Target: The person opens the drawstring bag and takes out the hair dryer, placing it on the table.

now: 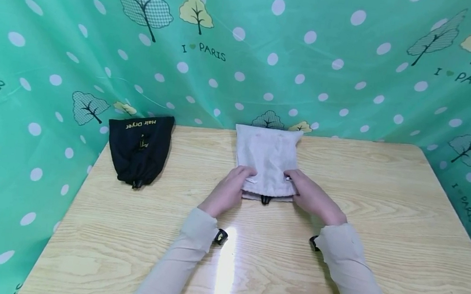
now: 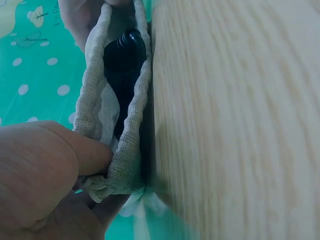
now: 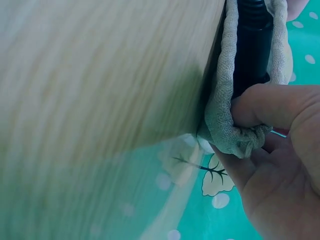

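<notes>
A light grey cloth bag [image 1: 265, 160] lies flat near the table's back edge, its mouth toward me. My left hand [image 1: 230, 189] grips the left corner of the mouth, thumb inside the rim, as the left wrist view shows. At the opposite corner my right hand [image 1: 312, 195] pinches the rim the same way, thumb tucked in. Between the two cloth layers sits a black object [image 2: 124, 60] with a ribbed end [image 3: 252, 11]; a bit of it shows at the mouth in the head view. The rest of it is hidden by the cloth.
On the back left of the wooden table [image 1: 151, 254] lies a black drawstring bag [image 1: 140, 147] printed "Hair Dryer". A green dotted curtain [image 1: 273, 58] hangs behind the table and along both sides.
</notes>
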`<state>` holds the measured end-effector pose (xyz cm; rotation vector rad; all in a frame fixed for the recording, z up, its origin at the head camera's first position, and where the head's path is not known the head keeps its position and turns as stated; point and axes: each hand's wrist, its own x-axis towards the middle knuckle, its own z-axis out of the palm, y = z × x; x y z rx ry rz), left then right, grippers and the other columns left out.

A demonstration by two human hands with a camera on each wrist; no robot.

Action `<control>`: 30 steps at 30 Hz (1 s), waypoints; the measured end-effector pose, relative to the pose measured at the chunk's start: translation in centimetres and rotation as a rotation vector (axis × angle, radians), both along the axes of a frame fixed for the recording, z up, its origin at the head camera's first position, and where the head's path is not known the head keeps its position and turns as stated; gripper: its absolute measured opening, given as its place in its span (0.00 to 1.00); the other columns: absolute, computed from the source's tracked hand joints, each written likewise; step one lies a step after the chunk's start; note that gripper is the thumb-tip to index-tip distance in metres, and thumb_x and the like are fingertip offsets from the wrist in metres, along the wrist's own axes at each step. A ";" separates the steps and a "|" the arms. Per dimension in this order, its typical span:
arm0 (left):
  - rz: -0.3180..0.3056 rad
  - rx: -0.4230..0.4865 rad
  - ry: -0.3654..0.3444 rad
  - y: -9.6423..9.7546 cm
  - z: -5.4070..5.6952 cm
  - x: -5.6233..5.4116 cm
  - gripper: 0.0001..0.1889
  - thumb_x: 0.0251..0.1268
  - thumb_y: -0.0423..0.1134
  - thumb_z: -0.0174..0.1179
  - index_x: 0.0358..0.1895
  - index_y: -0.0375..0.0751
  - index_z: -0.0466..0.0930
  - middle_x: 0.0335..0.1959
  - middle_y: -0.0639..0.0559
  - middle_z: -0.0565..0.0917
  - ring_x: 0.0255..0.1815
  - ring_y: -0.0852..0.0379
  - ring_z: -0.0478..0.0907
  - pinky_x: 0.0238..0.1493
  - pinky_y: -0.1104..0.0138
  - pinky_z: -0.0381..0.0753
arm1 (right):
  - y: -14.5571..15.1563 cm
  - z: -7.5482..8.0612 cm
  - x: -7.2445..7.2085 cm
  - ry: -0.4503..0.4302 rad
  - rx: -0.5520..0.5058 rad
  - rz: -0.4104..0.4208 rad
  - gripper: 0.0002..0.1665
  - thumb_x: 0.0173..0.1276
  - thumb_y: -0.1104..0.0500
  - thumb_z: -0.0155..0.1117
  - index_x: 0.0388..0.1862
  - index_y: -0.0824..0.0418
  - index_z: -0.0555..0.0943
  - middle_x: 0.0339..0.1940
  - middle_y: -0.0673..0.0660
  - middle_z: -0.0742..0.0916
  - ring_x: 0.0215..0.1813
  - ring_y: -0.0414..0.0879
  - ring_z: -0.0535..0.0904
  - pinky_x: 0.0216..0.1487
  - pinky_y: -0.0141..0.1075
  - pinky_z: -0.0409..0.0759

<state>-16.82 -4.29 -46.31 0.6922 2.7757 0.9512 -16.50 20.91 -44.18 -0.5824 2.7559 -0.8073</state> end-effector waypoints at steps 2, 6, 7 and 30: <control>-0.006 0.002 0.000 -0.1 0.0 0.0 0.40 0.51 0.10 0.48 0.70 0.43 0.68 0.71 0.49 0.69 0.75 0.52 0.62 0.76 0.61 0.59 | 0.1 0.0 0.1 0.005 -0.004 0.003 0.35 0.64 0.80 0.51 0.71 0.71 0.64 0.70 0.70 0.71 0.74 0.64 0.65 0.73 0.57 0.63; -0.014 -0.017 0.004 -0.3 -0.2 0.1 0.39 0.52 0.11 0.48 0.69 0.43 0.68 0.71 0.50 0.69 0.74 0.52 0.64 0.75 0.62 0.61 | 0.3 0.0 0.4 0.007 0.002 -0.005 0.31 0.67 0.80 0.48 0.70 0.70 0.65 0.69 0.70 0.73 0.73 0.64 0.65 0.73 0.56 0.64; -0.016 -0.025 0.007 -0.4 -0.2 0.1 0.39 0.53 0.11 0.48 0.69 0.43 0.68 0.71 0.50 0.69 0.73 0.53 0.64 0.75 0.62 0.61 | 0.4 0.0 0.4 0.008 0.004 -0.008 0.31 0.68 0.80 0.48 0.70 0.70 0.65 0.69 0.70 0.73 0.73 0.64 0.65 0.73 0.56 0.64; -0.030 -0.126 0.136 -0.9 0.4 0.3 0.33 0.55 0.14 0.54 0.65 0.43 0.73 0.64 0.50 0.76 0.67 0.52 0.72 0.70 0.62 0.70 | 0.8 0.1 0.4 -0.015 -0.029 -0.002 0.31 0.66 0.80 0.46 0.69 0.70 0.67 0.69 0.69 0.74 0.74 0.64 0.65 0.73 0.57 0.63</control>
